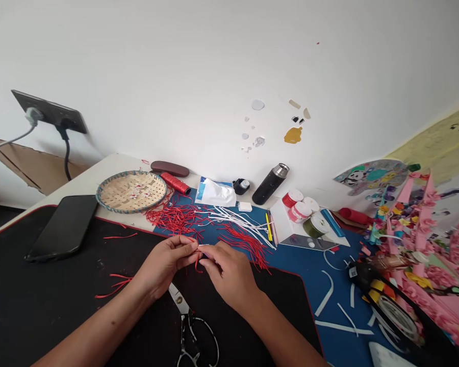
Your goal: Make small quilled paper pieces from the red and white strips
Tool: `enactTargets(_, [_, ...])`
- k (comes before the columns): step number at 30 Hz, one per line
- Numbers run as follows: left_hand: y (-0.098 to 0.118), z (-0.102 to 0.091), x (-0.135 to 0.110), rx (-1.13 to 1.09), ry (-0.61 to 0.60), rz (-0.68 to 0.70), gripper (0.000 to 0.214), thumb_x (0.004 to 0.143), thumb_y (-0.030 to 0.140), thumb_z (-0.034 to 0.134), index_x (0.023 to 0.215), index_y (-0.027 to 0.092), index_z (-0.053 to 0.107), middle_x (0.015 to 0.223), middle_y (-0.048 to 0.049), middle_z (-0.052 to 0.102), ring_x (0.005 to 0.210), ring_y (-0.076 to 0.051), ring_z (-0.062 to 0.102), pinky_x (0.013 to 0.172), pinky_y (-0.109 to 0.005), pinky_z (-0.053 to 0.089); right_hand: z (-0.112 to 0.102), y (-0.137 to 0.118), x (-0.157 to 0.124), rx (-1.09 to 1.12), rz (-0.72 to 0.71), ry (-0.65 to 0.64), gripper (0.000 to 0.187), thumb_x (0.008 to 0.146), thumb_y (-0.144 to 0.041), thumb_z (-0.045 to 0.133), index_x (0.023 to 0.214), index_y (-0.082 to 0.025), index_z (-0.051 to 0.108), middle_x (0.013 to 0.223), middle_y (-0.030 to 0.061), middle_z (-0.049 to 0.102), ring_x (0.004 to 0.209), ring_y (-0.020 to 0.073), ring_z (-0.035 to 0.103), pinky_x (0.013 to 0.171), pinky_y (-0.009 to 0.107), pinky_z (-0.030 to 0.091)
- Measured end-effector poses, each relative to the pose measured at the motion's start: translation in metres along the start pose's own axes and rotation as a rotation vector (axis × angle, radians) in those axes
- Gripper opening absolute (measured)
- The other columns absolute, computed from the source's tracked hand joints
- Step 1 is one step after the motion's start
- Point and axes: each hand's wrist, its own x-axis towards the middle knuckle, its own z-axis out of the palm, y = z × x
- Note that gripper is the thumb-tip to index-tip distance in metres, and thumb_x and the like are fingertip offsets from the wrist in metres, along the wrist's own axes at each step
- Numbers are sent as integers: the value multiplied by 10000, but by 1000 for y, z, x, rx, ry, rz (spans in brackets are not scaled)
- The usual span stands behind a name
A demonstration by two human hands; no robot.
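I'm on the little red strip (198,261). It's pinched up off the black mat (42,306), right in the middle where both hands meet, with its tail curling down between them. The left hand (164,262) has thumb and forefinger closed tight on one end. The right hand (229,272) has its fingertips drawn together on the other end and the remaining fingers curled under. Neither hand holds anything else.

As I see it, the strip is thin and the grip is only at the fingertips, so a hard tug could tear or crease it. A slip would drop it among the loose red strips (112,285) lying on the mat, where it would be hard to pick out.

The scissors (187,321) lie directly under the wrists with the blades pointing up toward the hands, so a lowered forearm could catch them.

Farther back, the red pile (176,216) and the white strips (237,219) are loose enough that a sleeve or a draught could scatter them. The flask (271,183) stands tilted against the wall and could roll if the table is bumped.

For writing, I can read nothing. The tape rolls (300,206) and the tissue pack (216,193) show labels too small to make out. The phone (63,227) has a dark screen.
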Motion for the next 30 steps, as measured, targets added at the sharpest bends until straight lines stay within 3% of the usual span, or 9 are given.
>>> enactTargets(5, [-2, 1, -2, 96, -17, 25, 418, 466, 319, 1061, 697, 144, 760, 740, -5, 722, 656, -110, 669, 629, -182, 614, 6, 2, 0, -98, -52, -14, 239, 1055, -249, 559, 1149, -241, 779, 932, 60, 724, 817, 186, 689, 698, 278, 470])
enactTargets(9, [-3, 2, -3, 191, -43, 62, 429, 493, 399, 1039, 713, 161, 759, 712, 7, 721, 657, -120, 669, 643, -208, 609, 6, 3, -1, 5, -3, 21, 195, 1023, -239, 612, 1042, -237, 806, 869, 43, 708, 750, 172, 672, 669, 273, 465])
enactTargets(14, [-5, 2, -2, 282, -58, 108, 414, 517, 423, 1016, 725, 177, 757, 707, 10, 729, 688, -151, 689, 687, -260, 622, 1, 3, 0, 172, 71, 40, 178, 992, -203, 647, 1014, -238, 820, 862, 35, 703, 760, 168, 671, 694, 272, 495])
enactTargets(24, [-4, 3, -3, 344, -134, 74, 404, 552, 449, 995, 709, 183, 735, 719, 9, 729, 707, -153, 689, 704, -252, 607, -1, 4, 7, 411, 172, 72, 163, 981, -241, 671, 960, -242, 832, 919, 47, 736, 837, 180, 676, 700, 277, 501])
enactTargets(30, [-8, 2, -2, 400, -154, 90, 395, 580, 444, 981, 722, 185, 718, 733, 2, 732, 723, -179, 711, 721, -290, 617, 7, 11, 7, 693, 385, 57, 194, 955, -350, 687, 947, -209, 819, 764, 17, 699, 543, 110, 546, 528, 248, 420])
